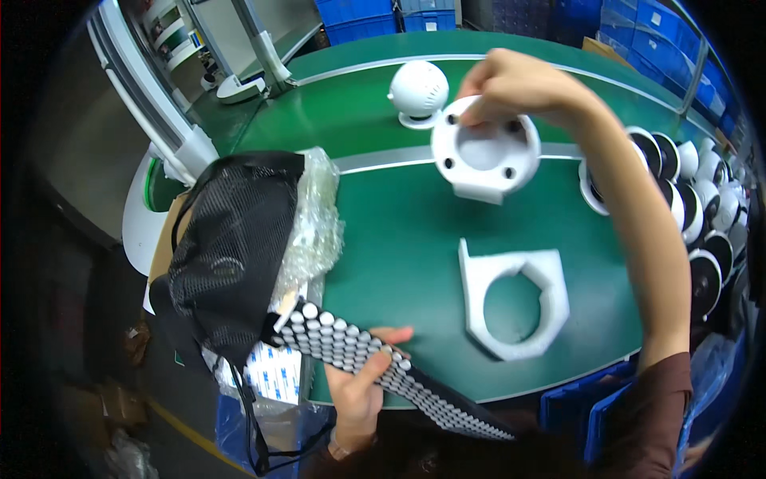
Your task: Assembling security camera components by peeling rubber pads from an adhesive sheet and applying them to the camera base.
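Nearest, the left hand [357, 389] grips a dark sheet of round white adhesive pads [375, 363], most pads unpeeled. Beyond the bare white foam cradle [513, 301], the right hand [511, 84] pinches the round white housing base [483, 152] aloft, pressing near one hole; its mounting looks partway done.

Your right hand [511, 84] gripped a plain white round housing [484, 156] dotted with small dark screw holes; your left hand [361, 383] held a black strip [383, 363] patterned with tight rows of small white discs; the bench mat [399, 239] was deep green, crossed by a pale grey band; a white foam cradle [515, 299] lay on it; a white ball-shaped unit [419, 89] stood behind; black mesh [231, 239] draped clear bubble wrap [315, 219]; the crates [355, 20] were blue; white units with black faces [702, 211] lined the right edge.
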Demonstrator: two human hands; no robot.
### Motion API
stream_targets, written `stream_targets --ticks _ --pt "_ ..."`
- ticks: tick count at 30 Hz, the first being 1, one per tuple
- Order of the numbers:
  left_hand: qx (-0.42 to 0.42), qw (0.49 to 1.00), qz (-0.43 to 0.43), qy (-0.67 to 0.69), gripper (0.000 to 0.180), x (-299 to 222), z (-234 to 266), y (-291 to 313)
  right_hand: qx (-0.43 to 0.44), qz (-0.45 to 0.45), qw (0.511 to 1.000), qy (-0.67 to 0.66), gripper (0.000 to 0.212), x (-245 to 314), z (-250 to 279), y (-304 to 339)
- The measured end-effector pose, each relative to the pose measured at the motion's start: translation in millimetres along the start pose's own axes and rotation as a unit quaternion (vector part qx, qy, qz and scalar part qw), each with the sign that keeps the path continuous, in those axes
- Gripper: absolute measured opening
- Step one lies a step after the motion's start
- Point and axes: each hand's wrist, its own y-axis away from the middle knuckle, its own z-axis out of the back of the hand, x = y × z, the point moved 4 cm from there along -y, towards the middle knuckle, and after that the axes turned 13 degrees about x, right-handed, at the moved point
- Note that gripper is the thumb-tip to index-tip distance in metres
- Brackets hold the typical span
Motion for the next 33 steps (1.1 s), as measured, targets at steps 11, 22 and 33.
stream_targets --ticks 11,22,33 --pt "0.088 0.993 0.055 0.059 0.017 16 18 11 -0.202 0.277 0.911 0.229 0.015 -15 -88 -187" --pt "0.122 0.987 0.082 0.064 0.012 4 1 1 -0.085 0.175 0.873 0.446 0.008 -74 -106 -178" --pt "0.104 0.988 0.105 0.047 0.012 9 -10 -1 -0.040 0.063 0.901 0.428 0.016 -64 -120 -176"
